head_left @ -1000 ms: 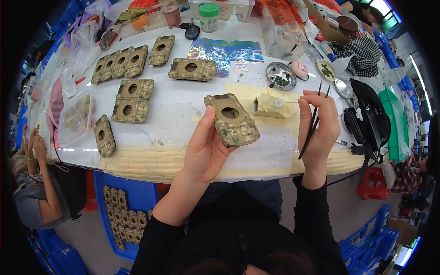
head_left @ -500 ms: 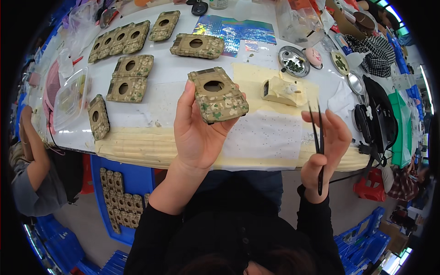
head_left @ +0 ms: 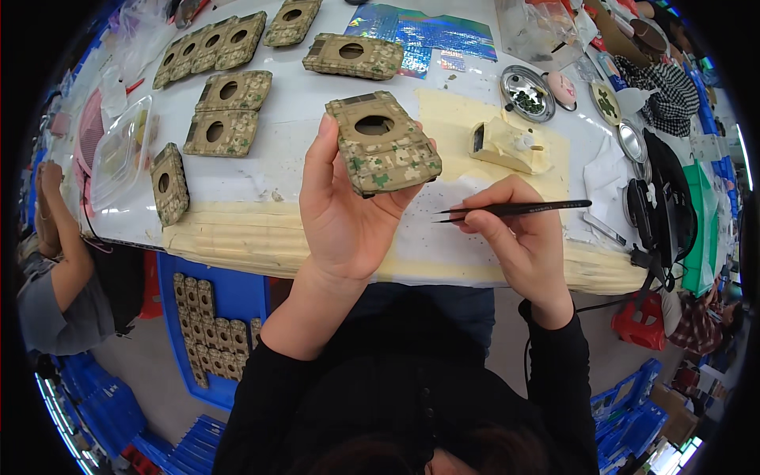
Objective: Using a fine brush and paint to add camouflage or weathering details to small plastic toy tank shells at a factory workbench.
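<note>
My left hand (head_left: 342,214) grips a camouflage-patterned model tank hull (head_left: 388,162) from below, thumb along its left side. The hull is tilted, its top with a round opening turned up. To its right, my right hand (head_left: 522,241) pinches black tweezers (head_left: 526,208), held level with the tips pointing left at the hull. A small gap parts the tips from the hull; whether anything sits between them is too small to tell. Beneath both hands lies a white speckled sheet (head_left: 427,245). Behind the right hand stands a cream, tape-covered block (head_left: 511,145).
More camouflage hulls (head_left: 222,132) stand on the table's left and back. A metal dish (head_left: 527,93) with small dark green pieces is at the back right, near a shiny holographic sheet (head_left: 467,36). A blue tray (head_left: 249,297) of hulls sits below the table edge. Another person's arm (head_left: 67,237) is far left.
My right hand has turned the tweezers from upright to level and brought them left toward the hull. The left hand still holds the hull, nearly in place. The view has shifted slightly.
</note>
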{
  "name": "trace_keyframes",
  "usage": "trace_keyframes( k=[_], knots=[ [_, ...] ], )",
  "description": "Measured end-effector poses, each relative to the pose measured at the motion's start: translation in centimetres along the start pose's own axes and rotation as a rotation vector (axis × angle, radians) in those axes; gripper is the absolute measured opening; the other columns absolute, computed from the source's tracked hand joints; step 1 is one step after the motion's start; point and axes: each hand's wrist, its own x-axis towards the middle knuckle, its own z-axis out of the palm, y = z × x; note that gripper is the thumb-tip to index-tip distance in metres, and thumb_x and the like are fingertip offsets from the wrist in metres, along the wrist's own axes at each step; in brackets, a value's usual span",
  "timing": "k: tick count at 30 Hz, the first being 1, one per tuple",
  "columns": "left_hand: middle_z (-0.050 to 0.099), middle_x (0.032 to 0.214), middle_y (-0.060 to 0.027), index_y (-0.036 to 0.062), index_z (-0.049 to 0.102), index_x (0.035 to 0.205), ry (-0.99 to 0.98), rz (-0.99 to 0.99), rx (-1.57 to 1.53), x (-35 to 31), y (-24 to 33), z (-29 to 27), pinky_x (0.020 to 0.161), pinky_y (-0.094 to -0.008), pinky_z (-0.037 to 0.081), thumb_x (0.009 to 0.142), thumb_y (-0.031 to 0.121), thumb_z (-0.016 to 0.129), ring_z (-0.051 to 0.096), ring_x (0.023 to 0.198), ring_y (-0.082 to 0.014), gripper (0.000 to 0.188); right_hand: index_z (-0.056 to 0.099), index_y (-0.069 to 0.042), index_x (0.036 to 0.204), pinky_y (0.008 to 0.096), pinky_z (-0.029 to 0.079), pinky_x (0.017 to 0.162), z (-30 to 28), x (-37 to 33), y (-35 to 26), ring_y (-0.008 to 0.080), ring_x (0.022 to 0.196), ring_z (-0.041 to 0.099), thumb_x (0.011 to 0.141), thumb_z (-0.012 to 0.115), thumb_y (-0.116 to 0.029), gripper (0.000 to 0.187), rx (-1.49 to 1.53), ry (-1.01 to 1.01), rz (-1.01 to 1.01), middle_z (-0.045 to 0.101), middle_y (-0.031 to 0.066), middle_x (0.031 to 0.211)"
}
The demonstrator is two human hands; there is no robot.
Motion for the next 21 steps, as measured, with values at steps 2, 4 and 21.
trace_keyframes(
  k=[2,4,21],
  knots=[
    [0.055,0.115,-0.0226,-0.0072,0.034,0.133,0.005,0.001,-0.005,-0.04,0.03,0.13,0.088,-0.0353,0.053,0.096,0.042,0.037,0.06,0.104,-0.0286,0.062,0.058,0.003,0.087,0.0213,0.049,0.064,0.33,0.42,-0.02,0.0091,0.071,0.061,0.088,0.062,-0.008,0.012,0.01,0.017,0.05,0.063,0.0058,0.076],
    [0.055,0.115,-0.0227,-0.0071,0.034,0.133,0.008,0.003,-0.013,-0.12,0.03,0.29,0.088,-0.0355,0.053,0.096,0.043,0.037,0.06,0.104,-0.0286,0.062,0.058,0.003,0.087,0.0208,0.049,0.064,0.62,0.78,-0.14,0.0087,0.07,0.061,0.088,0.062,-0.009,0.013,0.01,0.009,0.062,0.063,0.0055,0.074],
    [0.055,0.115,-0.0234,-0.0068,0.032,0.134,0.045,0.005,-0.003,-0.24,-0.03,0.62,0.085,-0.036,0.055,0.095,0.044,0.036,0.061,0.102,-0.0285,0.064,0.054,0.004,0.092,0.0234,0.053,0.069,0.15,1.05,0.26,0.0139,0.079,0.065,0.091,0.056,-0.007,0.011,-0.102,-0.104,0.071,0.061,0.008,0.085]
  ],
)
